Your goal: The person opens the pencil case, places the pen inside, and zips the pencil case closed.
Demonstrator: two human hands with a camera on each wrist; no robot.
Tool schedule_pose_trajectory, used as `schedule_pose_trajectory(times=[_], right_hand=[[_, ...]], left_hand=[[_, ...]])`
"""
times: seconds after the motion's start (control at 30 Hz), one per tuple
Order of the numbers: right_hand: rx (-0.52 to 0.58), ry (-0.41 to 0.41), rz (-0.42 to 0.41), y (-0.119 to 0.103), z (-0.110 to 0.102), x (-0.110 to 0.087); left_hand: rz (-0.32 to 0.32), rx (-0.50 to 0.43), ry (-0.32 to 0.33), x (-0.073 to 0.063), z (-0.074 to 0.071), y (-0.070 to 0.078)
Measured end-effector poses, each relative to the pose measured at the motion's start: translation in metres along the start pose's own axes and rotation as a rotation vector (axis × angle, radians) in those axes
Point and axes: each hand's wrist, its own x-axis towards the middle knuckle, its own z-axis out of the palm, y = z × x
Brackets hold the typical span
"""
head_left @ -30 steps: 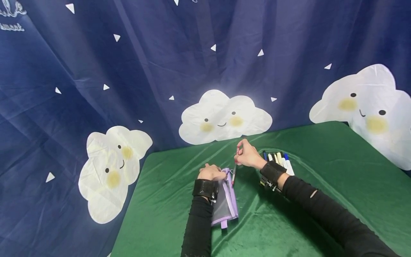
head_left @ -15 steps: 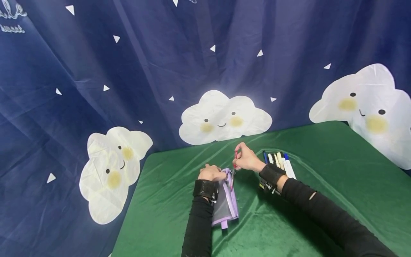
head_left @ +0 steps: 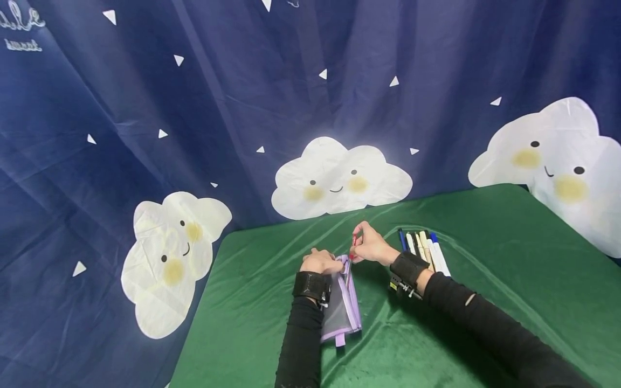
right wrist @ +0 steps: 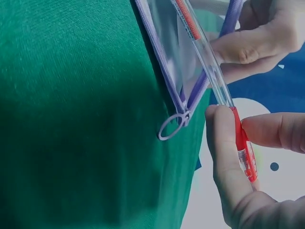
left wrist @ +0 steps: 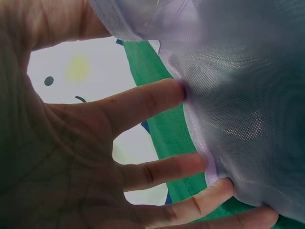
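Observation:
A mesh pencil case (head_left: 335, 318) with lilac edging lies on the green cloth, its zip open. My left hand (head_left: 320, 262) holds it by the far end; in the left wrist view, the fingers (left wrist: 152, 102) touch the lilac edge and the thumb goes behind the mesh. My right hand (head_left: 371, 245) pinches a clear-barrelled pen (right wrist: 209, 67) by its red end, between thumb and fingers. The pen's other end is inside the zip opening, beside the ring-shaped zip pull (right wrist: 170, 128). In the head view most of the pen is hidden.
Several pens and markers (head_left: 427, 250) lie in a row right of my right wrist, partly hidden by it. Green cloth (head_left: 252, 302) covers the table. A dark blue curtain (head_left: 218, 108) with white smiling clouds hangs at the back.
My right hand has moved slightly down and left, bringing the pen from beside the pencil case into its opening. The left hand has stayed in place on the case.

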Motion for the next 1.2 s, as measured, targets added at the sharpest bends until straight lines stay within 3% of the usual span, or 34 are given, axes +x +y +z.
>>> schedule_pose_trajectory(times=[0.3,0.63,0.93,1.2], right_hand=[[0.053,0.003,0.013,0.006,0.005,0.001],[0.096,-0.024,0.014,0.01,0.01,-0.005],[0.132,-0.025,0.029,0.011,0.014,-0.006],[0.117,-0.042,0.071,0.015,0.016,-0.008]], left_hand=[[0.022,0.023,-0.004,0.002,0.0,-0.001],[-0.002,0.045,-0.027,0.003,0.0,0.0],[-0.021,-0.028,0.021,0.001,0.0,-0.001],[-0.002,-0.028,0.018,0.001,0.002,-0.002]])
